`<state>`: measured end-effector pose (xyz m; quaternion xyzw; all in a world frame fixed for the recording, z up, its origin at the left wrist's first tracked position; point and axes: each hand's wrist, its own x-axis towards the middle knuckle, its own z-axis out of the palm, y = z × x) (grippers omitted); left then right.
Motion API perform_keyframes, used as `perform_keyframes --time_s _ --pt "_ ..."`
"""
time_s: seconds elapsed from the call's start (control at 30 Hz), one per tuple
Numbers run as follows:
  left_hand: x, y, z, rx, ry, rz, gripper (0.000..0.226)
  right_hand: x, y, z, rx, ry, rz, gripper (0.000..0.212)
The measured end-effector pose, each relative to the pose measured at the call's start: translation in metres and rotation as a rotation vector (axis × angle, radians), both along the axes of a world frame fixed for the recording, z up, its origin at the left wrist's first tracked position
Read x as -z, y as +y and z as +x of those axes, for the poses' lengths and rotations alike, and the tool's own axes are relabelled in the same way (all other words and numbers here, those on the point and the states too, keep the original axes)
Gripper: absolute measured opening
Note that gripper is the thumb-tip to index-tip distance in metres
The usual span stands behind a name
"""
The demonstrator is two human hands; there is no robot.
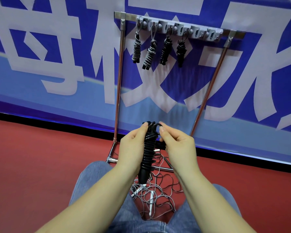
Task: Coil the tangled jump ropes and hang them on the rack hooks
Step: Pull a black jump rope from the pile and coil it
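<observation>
Between the knees, low on the red floor (pixel 32 165), loose tangled ropes (pixel 154 195) lie partly hidden behind the forearms. Left hand (pixel 133 145) and right hand (pixel 176 145) grip a black coiled rope (pixel 148 153), long axis upright, handles down, before the rack (pixel 118 81), where four bundles (pixel 158 51) hang.

You're in a sports hall: red court floor (pixel 32 157), big blue banner (pixel 57 47), jump-rope rack (pixel 178 29).
</observation>
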<state>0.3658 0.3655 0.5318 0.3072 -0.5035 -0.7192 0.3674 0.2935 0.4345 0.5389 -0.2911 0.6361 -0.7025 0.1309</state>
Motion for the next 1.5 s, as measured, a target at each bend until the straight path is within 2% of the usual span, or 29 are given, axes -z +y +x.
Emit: perform_keyframes --time_s 0.07,0.23,0.4,0.53,0.77,1.0,1.1,1.23,1.33,1.4,1.5 --pt "-0.001 0.003 0.001 -0.015 -0.001 -0.02 0.036 0.003 -0.001 0.001 0.027 0.039 -0.043 0.035" --pt "-0.002 0.009 0.001 -0.014 0.035 0.005 0.036 0.004 0.0 0.011 0.101 0.053 -0.137 0.007" --pt "0.008 0.01 0.003 -0.058 0.022 -0.124 0.03 0.005 -0.002 0.011 0.137 -0.001 -0.1 0.015" --pt "0.012 0.008 0.003 -0.063 0.042 -0.191 0.029 0.005 -0.003 0.011 0.145 0.05 -0.028 0.016" --pt "0.015 0.012 0.003 -0.053 0.083 -0.162 0.028 0.005 0.0 0.014 0.157 0.134 -0.004 0.017" --pt "0.014 0.013 0.005 -0.08 0.072 -0.23 0.02 0.004 0.002 0.016 0.148 0.218 0.02 0.026" --pt "0.013 0.013 0.005 -0.078 0.078 -0.235 0.016 0.005 0.002 0.019 0.113 0.191 -0.015 0.02" --pt "0.011 0.009 0.004 -0.031 0.104 -0.144 0.023 0.005 0.003 0.019 0.045 0.122 -0.077 0.01" --pt "0.004 0.007 0.005 -0.013 0.15 0.028 0.025 0.011 0.003 0.016 0.014 0.317 0.059 0.027" --pt "-0.002 0.006 0.008 -0.004 0.144 0.07 0.025 0.013 0.004 0.014 -0.021 0.422 0.091 0.041" --pt "-0.004 0.006 0.009 0.006 0.111 0.062 0.028 0.011 0.008 0.009 0.008 0.386 0.011 0.04"
